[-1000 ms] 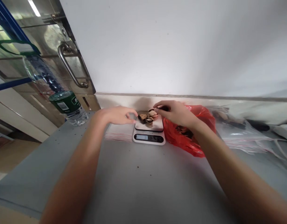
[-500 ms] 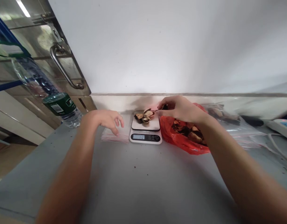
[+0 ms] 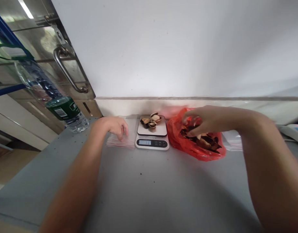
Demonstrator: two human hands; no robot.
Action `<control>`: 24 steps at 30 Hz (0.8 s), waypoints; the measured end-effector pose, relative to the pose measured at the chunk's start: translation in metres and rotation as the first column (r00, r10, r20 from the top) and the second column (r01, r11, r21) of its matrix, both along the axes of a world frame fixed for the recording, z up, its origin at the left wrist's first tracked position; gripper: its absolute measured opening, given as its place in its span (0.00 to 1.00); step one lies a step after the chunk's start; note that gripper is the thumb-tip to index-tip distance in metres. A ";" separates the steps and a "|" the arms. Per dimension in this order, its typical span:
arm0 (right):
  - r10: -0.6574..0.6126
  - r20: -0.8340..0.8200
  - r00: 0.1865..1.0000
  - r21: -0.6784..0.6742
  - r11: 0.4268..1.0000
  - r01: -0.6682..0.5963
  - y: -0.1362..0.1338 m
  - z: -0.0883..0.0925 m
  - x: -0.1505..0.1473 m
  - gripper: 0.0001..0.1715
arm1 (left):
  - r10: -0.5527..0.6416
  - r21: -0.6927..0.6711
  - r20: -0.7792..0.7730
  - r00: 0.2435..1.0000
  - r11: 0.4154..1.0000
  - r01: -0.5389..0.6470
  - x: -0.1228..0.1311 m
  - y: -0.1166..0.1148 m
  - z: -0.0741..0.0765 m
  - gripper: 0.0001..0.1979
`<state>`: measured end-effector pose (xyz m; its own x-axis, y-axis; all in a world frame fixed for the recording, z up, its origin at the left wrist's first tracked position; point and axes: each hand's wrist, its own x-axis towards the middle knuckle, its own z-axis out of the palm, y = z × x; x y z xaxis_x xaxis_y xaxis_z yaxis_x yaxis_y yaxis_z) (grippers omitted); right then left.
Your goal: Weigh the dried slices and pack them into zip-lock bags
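Note:
A small digital scale (image 3: 152, 139) stands at the back of the grey table (image 3: 149, 187), with a few dried brown slices (image 3: 152, 120) on its platform. To its right lies an open red plastic bag (image 3: 187, 145) holding more dried slices (image 3: 204, 140). My right hand (image 3: 204, 119) hovers over the bag's mouth, fingers curled down into it; what they hold, if anything, is hidden. My left hand (image 3: 115, 127) rests with bent fingers on a stack of clear zip bags (image 3: 121, 140) left of the scale.
A plastic water bottle (image 3: 54, 97) stands at the table's left rear beside a steel door with a handle (image 3: 66, 69). A white wall runs behind. Clear bags (image 3: 232, 144) and a white power strip (image 3: 294, 132) lie at the right.
My right hand left the scale platform and moved right into the red bag. My left hand drew back from the scale onto the zip bags.

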<state>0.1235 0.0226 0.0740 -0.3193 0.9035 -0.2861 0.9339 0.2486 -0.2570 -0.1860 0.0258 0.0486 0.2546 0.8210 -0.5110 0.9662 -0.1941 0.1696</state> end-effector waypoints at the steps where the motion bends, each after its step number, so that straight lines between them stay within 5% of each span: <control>1: -0.032 0.040 0.999 0.010 0.999 0.032 -0.002 0.002 0.001 0.10 | 0.007 -0.019 -0.019 1.000 1.000 -0.007 0.001 0.000 0.000 0.16; 5: -0.024 -0.052 0.998 0.100 0.995 0.029 -0.006 0.003 -0.001 0.04 | 0.017 -0.074 -0.053 0.998 0.997 -0.020 0.001 0.001 0.001 0.14; 10: 0.215 -0.222 0.951 0.146 0.972 -0.186 -0.008 -0.002 -0.017 0.13 | 0.037 0.003 0.011 0.999 0.999 -0.037 -0.005 -0.004 0.015 0.12; 18: 0.469 -0.575 0.670 0.275 0.883 -0.382 -0.014 -0.031 -0.068 0.20 | 0.116 0.356 0.230 0.966 0.914 -0.195 0.011 -0.031 0.050 0.21; 21: 0.498 -0.540 0.679 0.327 0.867 -0.376 -0.015 -0.040 -0.080 0.16 | 0.071 0.476 0.265 0.962 0.858 -0.194 0.020 -0.038 0.056 0.20; 24: 0.437 -0.623 0.649 0.383 0.894 -0.234 -0.017 -0.041 -0.082 0.14 | 0.014 0.539 0.287 0.958 0.824 -0.173 0.023 -0.040 0.056 0.18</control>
